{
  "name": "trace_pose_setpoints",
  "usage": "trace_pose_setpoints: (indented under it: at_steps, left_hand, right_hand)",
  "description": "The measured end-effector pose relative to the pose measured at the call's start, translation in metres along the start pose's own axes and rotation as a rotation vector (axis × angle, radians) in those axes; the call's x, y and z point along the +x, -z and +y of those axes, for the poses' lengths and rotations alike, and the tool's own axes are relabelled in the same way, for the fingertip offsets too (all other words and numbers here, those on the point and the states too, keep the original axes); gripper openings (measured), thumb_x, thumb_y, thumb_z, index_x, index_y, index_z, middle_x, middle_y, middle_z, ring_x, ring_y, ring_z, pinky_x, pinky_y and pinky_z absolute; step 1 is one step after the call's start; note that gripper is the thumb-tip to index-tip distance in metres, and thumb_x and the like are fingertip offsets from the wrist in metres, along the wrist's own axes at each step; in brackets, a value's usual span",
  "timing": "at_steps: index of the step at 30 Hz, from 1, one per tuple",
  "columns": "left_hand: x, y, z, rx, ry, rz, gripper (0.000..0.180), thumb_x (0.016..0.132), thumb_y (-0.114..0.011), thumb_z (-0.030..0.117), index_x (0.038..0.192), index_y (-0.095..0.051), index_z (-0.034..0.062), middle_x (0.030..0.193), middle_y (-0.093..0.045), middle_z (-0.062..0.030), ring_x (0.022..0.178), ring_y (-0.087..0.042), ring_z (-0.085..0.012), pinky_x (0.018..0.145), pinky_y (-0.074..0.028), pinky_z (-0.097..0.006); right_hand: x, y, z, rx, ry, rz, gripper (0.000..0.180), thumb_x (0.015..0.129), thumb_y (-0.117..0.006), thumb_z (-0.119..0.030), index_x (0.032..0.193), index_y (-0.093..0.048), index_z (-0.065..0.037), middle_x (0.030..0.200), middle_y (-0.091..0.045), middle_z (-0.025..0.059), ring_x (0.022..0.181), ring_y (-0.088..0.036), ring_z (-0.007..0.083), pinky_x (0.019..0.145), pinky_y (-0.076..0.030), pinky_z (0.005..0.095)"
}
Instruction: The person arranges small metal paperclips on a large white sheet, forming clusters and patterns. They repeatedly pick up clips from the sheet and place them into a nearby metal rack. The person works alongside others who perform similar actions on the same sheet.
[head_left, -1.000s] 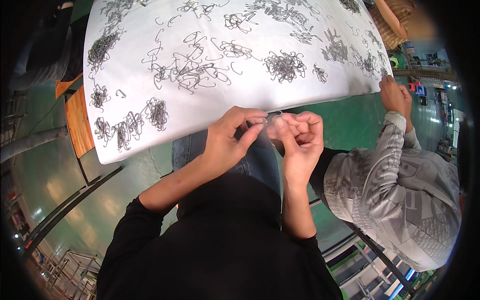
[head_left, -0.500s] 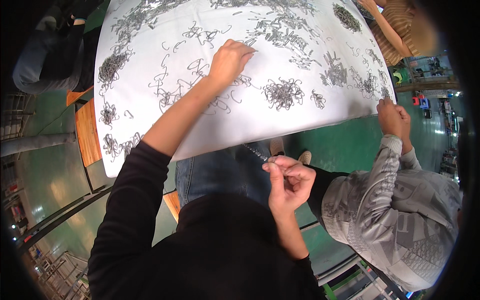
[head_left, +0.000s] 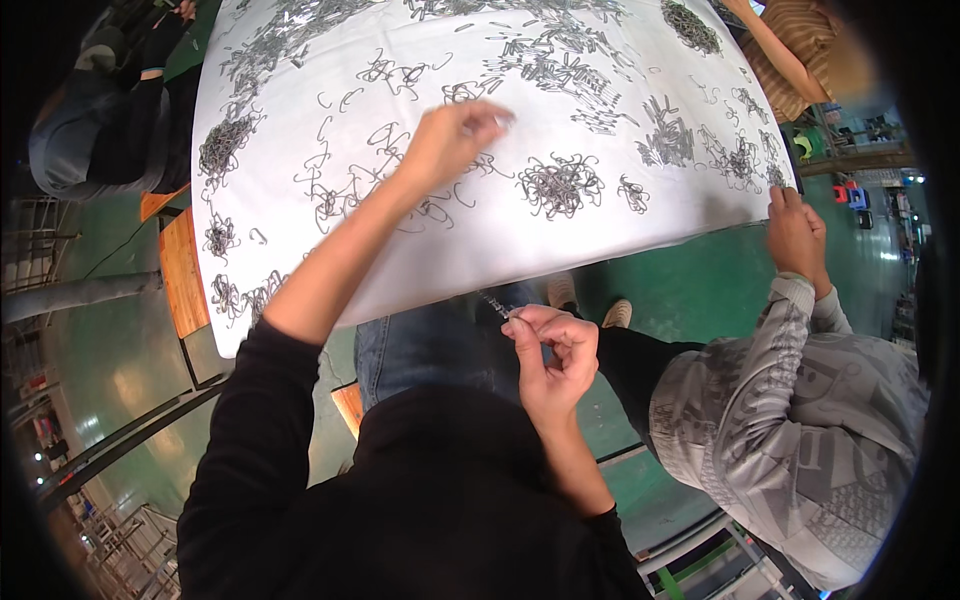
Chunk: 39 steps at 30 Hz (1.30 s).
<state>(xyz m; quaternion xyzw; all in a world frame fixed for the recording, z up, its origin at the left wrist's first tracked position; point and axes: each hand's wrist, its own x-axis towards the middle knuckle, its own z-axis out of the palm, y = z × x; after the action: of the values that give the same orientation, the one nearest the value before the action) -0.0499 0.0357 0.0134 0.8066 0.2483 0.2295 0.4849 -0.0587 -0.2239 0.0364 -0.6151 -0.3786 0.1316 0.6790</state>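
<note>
Hooks (head_left: 560,185) heaped on white table (head_left: 330,290), within reach; left hand (head_left: 450,135) out over it, fingers closing on one; right hand (head_left: 550,360) below table edge, pinching small metal piece (head_left: 497,305).

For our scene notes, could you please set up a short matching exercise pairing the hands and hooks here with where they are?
Column one:
1. left hand
2. right hand
3. co-worker's hand
4. dense pile of wire hooks

Column two:
a. at the table's right edge
b. below the table edge, pinching a small metal piece
c. lying on the white tabletop
d. stretched out over the tabletop

Pairs: 1-d, 2-b, 3-a, 4-c
</note>
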Motion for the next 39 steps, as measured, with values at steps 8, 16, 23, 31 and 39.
trace_pose_setpoints:
  at_steps: [8,16,23,31,39]
  left_hand:
    - [-0.129,-0.001,0.080,-0.551,0.343,-0.141,0.011,0.085,-0.070,0.004,0.095,-0.066,0.0003,0.089,-0.066,-0.0013,0.081,-0.061,-0.0069,0.074,-0.049,-0.022]
    - [-0.146,0.003,0.098,-0.398,0.177,-0.070,0.009,0.084,-0.068,0.003,0.093,-0.068,-0.0003,0.088,-0.068,-0.0045,0.079,-0.060,-0.0094,0.073,-0.049,-0.025]
    - [-0.159,-0.002,0.096,-0.234,-0.049,0.100,0.011,0.081,-0.069,0.003,0.092,-0.069,0.0030,0.085,-0.067,-0.0075,0.074,-0.063,-0.0158,0.066,-0.050,-0.027]
    - [-0.167,0.004,0.082,-0.243,-0.094,0.094,0.012,0.080,-0.069,-0.001,0.093,-0.069,0.0018,0.087,-0.068,-0.0081,0.076,-0.063,-0.0166,0.068,-0.050,-0.028]
    - [-0.172,0.010,0.084,-0.273,-0.128,0.063,0.013,0.079,-0.070,0.003,0.092,-0.067,0.0055,0.087,-0.066,-0.0057,0.078,-0.062,-0.0214,0.067,-0.051,-0.031]
  right_hand:
    - [0.008,-0.001,0.004,0.018,-0.007,0.050,0.023,0.084,-0.063,0.010,0.090,-0.043,-0.001,0.086,-0.065,0.0163,0.074,-0.065,0.0155,0.067,-0.055,0.0260]
    - [0.007,-0.009,-0.007,-0.008,-0.006,0.071,0.023,0.083,-0.065,0.009,0.089,-0.045,-0.001,0.087,-0.066,0.0147,0.074,-0.065,0.0143,0.066,-0.055,0.0252]
    - [0.002,-0.012,-0.002,-0.192,0.109,0.035,0.022,0.081,-0.067,0.009,0.091,-0.049,0.000,0.088,-0.066,0.0134,0.072,-0.065,0.0159,0.061,-0.054,0.0254]
    - [0.057,0.010,0.012,-0.557,0.044,-0.139,0.011,0.088,-0.052,0.003,0.097,-0.059,0.001,0.095,-0.058,0.0134,0.079,-0.060,0.0265,0.066,-0.048,0.0320]
    - [0.153,-0.050,0.097,-0.917,0.190,-0.470,0.030,0.072,-0.058,0.008,0.091,-0.068,-0.012,0.096,-0.059,0.0093,0.090,-0.058,0.0295,0.075,-0.049,0.0395]
